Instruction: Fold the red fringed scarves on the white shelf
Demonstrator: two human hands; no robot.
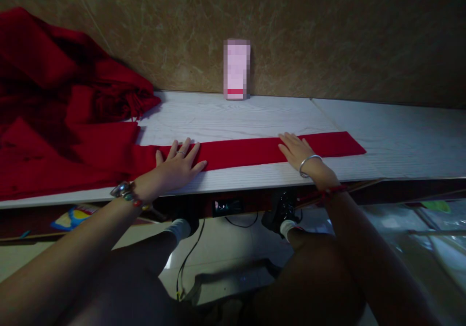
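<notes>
A long, narrow strip of red fabric (242, 153) lies flat along the white wood-grain table, its slanted end toward the right. My left hand (179, 163) presses on the strip near its left part, fingers spread. Farther right, my right hand (296, 151) rests flat on the same strip, fingers stretched out. At the left, the strip runs into a wider spread of red cloth (69, 151). Behind that, a rumpled red heap with fringe-like threads (47, 68) leans against the wall. Neither hand grasps anything.
A blurred-out phone-like object (237, 68) stands against the brown marbled wall at the table's (400, 141) back edge. Below the front edge are a shelf with a colourful packet (74, 216), black shoes (282, 214) and a dark cable (192, 258) on the floor.
</notes>
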